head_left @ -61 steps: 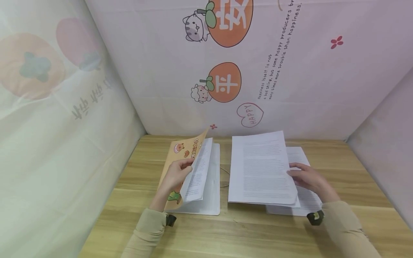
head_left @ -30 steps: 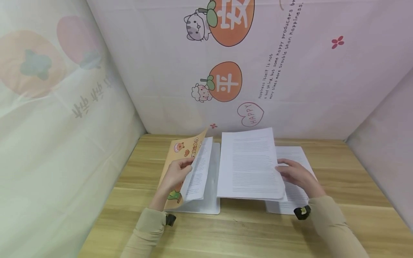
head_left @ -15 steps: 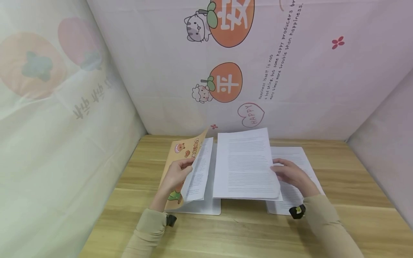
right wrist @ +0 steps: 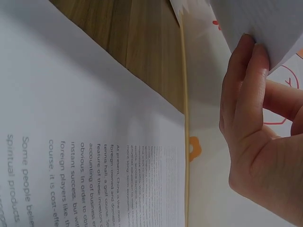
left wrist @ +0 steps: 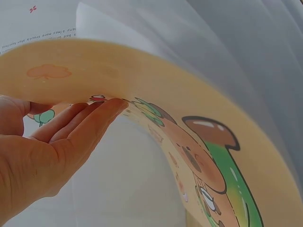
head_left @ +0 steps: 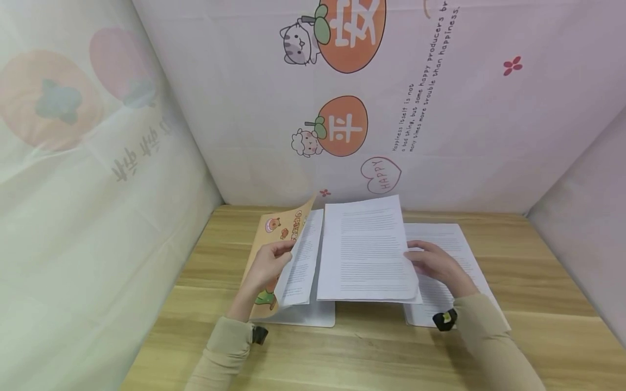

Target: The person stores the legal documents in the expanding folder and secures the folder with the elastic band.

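My left hand point(head_left: 268, 265) holds up the orange cartoon-printed cover point(head_left: 270, 231) of a folder. In the left wrist view the cover point(left wrist: 213, 113) bows over the fingers point(left wrist: 90, 120), thumb on its other side. Printed sheets point(head_left: 305, 266) stand tilted inside, over the pale back cover point(head_left: 318, 312). My right hand point(head_left: 435, 266) pinches the right edge of a raised stack of printed sheets point(head_left: 371, 250). The stack's left edge overlaps the folder's right side. In the right wrist view the fingertips point(right wrist: 258, 54) grip the stack's edge point(right wrist: 274, 23).
More printed sheets point(head_left: 452, 241) lie flat on the wooden table point(head_left: 357, 347), partly beneath the raised stack and right arm. A white cloth point(head_left: 235, 136) with cartoon prints hangs behind the table, and more cloth point(head_left: 63, 228) stands at the left side.
My right hand has carried the stack of sheets leftward, from over the table gap to the folder's right side. The left hand and the lifted cover have stayed in place.
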`<state>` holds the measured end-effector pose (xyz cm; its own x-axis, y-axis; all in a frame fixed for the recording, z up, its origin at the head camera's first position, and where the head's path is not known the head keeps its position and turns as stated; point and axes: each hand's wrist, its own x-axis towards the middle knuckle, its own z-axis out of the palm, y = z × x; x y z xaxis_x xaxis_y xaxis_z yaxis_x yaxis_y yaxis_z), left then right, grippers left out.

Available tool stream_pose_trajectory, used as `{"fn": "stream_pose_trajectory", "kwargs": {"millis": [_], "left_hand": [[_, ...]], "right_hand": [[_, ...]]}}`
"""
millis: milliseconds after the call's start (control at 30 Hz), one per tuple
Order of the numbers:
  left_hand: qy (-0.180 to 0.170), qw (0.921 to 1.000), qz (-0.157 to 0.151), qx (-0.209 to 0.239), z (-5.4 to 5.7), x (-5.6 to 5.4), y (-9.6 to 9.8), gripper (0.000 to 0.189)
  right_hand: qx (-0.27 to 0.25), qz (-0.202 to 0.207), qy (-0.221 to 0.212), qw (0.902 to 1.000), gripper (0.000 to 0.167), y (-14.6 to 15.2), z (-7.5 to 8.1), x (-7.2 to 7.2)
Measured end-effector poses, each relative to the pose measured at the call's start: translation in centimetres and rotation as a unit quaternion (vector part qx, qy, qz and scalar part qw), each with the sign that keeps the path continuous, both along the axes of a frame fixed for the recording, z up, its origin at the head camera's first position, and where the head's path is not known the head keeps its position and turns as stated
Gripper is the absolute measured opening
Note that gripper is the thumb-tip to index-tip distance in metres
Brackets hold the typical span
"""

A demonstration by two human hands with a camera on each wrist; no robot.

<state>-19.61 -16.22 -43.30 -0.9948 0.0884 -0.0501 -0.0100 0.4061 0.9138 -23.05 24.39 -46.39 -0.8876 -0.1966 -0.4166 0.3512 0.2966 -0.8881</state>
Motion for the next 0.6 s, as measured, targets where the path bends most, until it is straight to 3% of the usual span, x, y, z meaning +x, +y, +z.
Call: {"fn": "stream_pose_trajectory", "kwargs": {"millis": [600], "left_hand": [[0.006,1.0000,-0.003,-0.006,-0.31,-0.19,-0.07,0.044]], "right_hand": [[0.022,-0.006,-0.010,0.9997,0.065,-0.07,-0.61,-0.20]]}}
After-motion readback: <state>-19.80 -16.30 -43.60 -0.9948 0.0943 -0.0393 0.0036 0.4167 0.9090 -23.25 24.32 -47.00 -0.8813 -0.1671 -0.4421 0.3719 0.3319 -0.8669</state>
